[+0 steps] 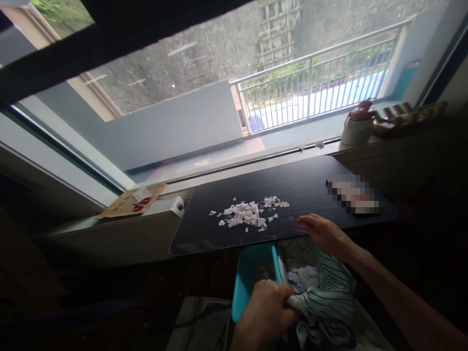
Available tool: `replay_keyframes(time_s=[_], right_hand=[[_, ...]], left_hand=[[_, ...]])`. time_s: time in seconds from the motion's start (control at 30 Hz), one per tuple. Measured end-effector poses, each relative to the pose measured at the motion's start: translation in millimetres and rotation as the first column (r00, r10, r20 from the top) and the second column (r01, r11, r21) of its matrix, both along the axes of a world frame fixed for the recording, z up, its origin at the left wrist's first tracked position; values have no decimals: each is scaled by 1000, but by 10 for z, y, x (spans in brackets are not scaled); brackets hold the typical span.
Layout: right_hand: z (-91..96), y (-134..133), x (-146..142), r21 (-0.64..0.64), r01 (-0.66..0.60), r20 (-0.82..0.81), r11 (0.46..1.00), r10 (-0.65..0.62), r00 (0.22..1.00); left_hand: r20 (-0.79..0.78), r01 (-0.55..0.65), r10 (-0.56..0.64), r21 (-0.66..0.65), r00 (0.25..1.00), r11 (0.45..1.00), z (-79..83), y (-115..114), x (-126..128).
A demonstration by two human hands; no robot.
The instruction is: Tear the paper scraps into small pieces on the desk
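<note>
Scraps of white paper (pixel 243 214) lie in a loose heap on the black wood-grain tabletop (pixel 226 190), near its front edge, with a few strays just beside the pile. The right hand (pixel 325 234) reaches over that edge, to the right of the heap, its fingertips pinching a small translucent pinkish sheet (pixel 299 226). Below, the left hand (pixel 268 304) is closed around a bunched fold of white cloth with dark wavy lines (pixel 334 273), beside the rim of a teal plastic bin (pixel 238 287). More paper pieces (pixel 303 277) rest in the hollow of the cloth, under the right forearm; the bin's contents are too dim to make out. A pixelated item (pixel 354 195) sits at the right end of the tabletop. Along the windowsill, red-handled scissors (pixel 138 208) lie on brown paper (pixel 119 204) at the left, and a pale bottle with a pinkish lid (pixel 356 127) stands at the right. Beyond the glass runs a metal railing (pixel 310 87).
</note>
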State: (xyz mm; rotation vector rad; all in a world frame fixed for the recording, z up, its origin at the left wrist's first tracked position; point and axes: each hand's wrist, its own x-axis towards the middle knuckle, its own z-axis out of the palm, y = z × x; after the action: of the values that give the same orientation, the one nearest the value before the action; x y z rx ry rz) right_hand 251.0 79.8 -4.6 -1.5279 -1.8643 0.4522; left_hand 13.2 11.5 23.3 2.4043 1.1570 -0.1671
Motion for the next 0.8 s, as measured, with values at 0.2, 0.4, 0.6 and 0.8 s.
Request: replay_keyframes(time_s=[0.2,0.4,0.6,0.8], right_hand=[[-268,137,106,-106,88,-313,991,-117,943],[-290,130,198,-163,-65,-623,985,-52,780],[-239,114,194,-157,-77,-693,985,-54,719],[-234,150,120,-116,19,-700,993,-95,707]], left_hand=[[-21,-53,54,47,998,998,-3,-165,6],[-3,-105,105,97,994,990,-25,-347,60],[29,-137,135,139,990,981,-28,-519,187],[27,-77,74,138,997,987,-186,-511,322]])
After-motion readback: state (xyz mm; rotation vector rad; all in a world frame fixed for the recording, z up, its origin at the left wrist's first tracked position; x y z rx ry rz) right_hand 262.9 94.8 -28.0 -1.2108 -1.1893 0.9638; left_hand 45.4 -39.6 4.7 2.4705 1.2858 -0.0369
